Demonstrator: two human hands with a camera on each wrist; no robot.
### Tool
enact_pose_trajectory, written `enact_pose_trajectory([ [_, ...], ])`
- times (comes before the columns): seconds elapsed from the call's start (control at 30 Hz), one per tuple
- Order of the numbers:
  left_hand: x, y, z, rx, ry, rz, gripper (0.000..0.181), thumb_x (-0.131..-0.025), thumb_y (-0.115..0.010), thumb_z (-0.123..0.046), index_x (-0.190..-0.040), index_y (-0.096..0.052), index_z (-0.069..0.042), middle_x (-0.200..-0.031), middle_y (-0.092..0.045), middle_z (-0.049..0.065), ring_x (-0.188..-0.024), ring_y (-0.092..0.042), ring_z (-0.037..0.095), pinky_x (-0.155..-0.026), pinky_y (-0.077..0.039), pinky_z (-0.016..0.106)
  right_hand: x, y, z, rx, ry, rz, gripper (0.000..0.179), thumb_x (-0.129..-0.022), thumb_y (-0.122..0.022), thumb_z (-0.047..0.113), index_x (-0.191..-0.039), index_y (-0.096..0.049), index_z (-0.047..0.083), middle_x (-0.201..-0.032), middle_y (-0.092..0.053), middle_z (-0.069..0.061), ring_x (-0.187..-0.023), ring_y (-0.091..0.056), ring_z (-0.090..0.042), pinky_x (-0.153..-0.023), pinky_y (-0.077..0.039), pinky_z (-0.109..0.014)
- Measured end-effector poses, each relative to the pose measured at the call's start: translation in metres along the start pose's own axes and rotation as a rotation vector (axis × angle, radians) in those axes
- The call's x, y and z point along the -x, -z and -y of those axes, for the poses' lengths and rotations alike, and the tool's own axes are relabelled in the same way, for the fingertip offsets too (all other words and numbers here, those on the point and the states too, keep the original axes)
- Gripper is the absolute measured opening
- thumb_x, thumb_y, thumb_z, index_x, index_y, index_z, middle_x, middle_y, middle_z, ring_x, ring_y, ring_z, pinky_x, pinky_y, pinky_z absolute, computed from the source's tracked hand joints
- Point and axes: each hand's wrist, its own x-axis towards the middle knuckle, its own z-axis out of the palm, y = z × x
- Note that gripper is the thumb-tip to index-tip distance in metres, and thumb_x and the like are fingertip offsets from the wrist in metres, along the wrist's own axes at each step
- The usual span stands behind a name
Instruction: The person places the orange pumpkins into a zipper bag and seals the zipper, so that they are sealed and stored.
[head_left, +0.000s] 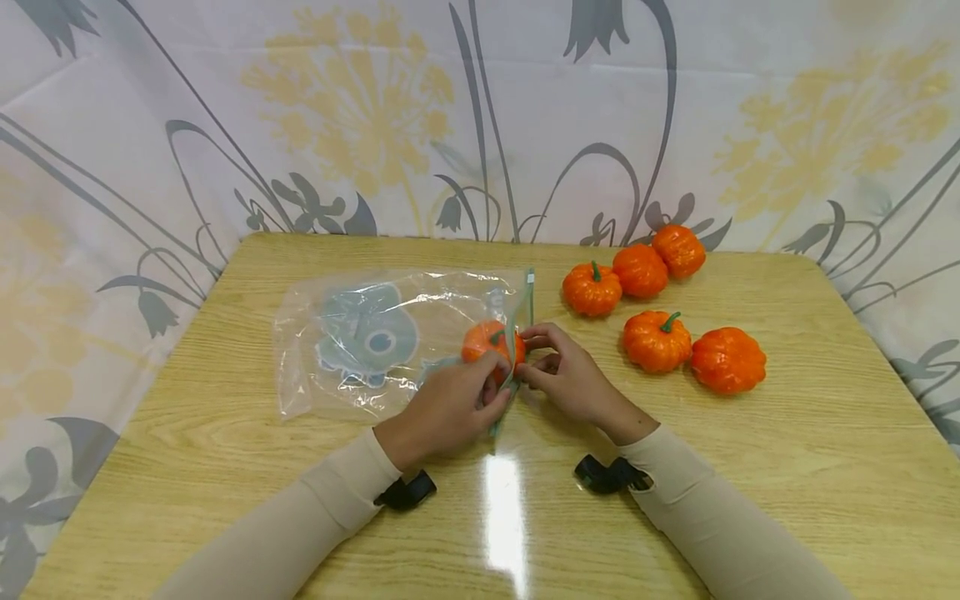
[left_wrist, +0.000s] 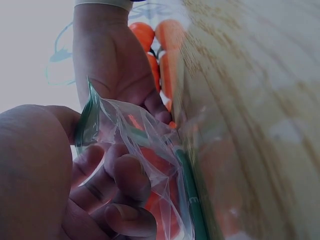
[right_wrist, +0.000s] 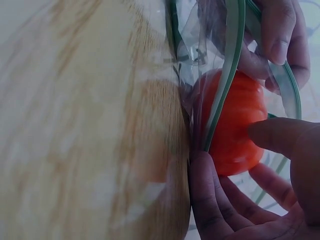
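A clear zip bag [head_left: 300, 350] with a pale blue-green cartoon print lies flat, its green-edged mouth toward the right. At that mouth my left hand [head_left: 450, 408] pinches the near edge and lifts it, so the zip strips [right_wrist: 227, 90] stand apart in the right wrist view. An orange toy pumpkin [head_left: 480, 337] with a green stem sits just inside the opening. My right hand [head_left: 573, 379] holds it from the right; the thumb touches one side and the other fingers [right_wrist: 205, 190] reach around beneath. Plastic folds partly cover the pumpkin [left_wrist: 162, 215] in the left wrist view.
Several more toy pumpkins rest right of the bag: a stemmed one [head_left: 592, 289] in a row of three toward the back, and a pair with a stemmed one [head_left: 657, 342] nearer. A floral cloth [head_left: 525, 125] hangs behind the wooden table [head_left: 810, 483].
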Motion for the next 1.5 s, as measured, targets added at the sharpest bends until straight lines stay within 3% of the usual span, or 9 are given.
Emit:
enact_pose_trajectory([
  [0.33, -0.0011, 0.0010, 0.0000, -0.020, -0.014, 0.001, 0.016, -0.096, -0.061, -0.024, -0.107, -0.057, -0.013, -0.071, -0.052, -0.010, -0.055, -0.043, 0.002, -0.051, -0.037, 0.018, 0.0000, 0.0016, -0.0017, 0.012, 0.000, 0.010, 0.043, -0.098, -0.062, 0.012, -0.140, -0.051, 0.014, -0.134, -0.059, -0.020, -0.097, -0.069, -0.026, -0.081, -0.057, -0.033],
  [0.7, -0.0016, 0.0016, 0.0005, -0.012, -0.007, -0.013, 0.016, -0.096, -0.062, -0.024, -0.107, -0.057, -0.013, -0.071, -0.051, -0.011, -0.055, -0.043, 0.001, -0.051, -0.036, 0.018, 0.0005, 0.0051, 0.0032, 0.054, 0.002, 0.039, 0.047, -0.100, -0.058, 0.013, -0.146, -0.050, 0.017, -0.137, -0.059, -0.018, -0.100, -0.069, -0.027, -0.082, -0.052, -0.033],
  [1.03, -0.0010, 0.0015, -0.0019, 0.022, 0.051, 0.010, 0.018, -0.099, -0.059, -0.030, -0.109, -0.056, -0.016, -0.073, -0.052, -0.011, -0.056, -0.046, 0.002, -0.053, -0.039, 0.019, -0.0001, 0.0062, 0.0016, 0.009, -0.008, 0.057, 0.050, -0.100, -0.056, 0.012, -0.149, -0.045, 0.014, -0.137, -0.057, -0.020, -0.101, -0.070, -0.028, -0.079, -0.056, -0.032],
  [1.5, 0.0005, 0.0020, -0.0004, 0.010, 0.042, 0.029, 0.023, -0.094, -0.063, -0.027, -0.111, -0.055, -0.014, -0.077, -0.056, -0.010, -0.058, -0.048, 0.003, -0.054, -0.041, 0.019, 0.0006, 0.0058, 0.0019, 0.016, 0.014, 0.056, 0.045, -0.100, -0.056, 0.010, -0.145, -0.050, 0.011, -0.136, -0.058, -0.020, -0.098, -0.070, -0.027, -0.082, -0.058, -0.036],
])
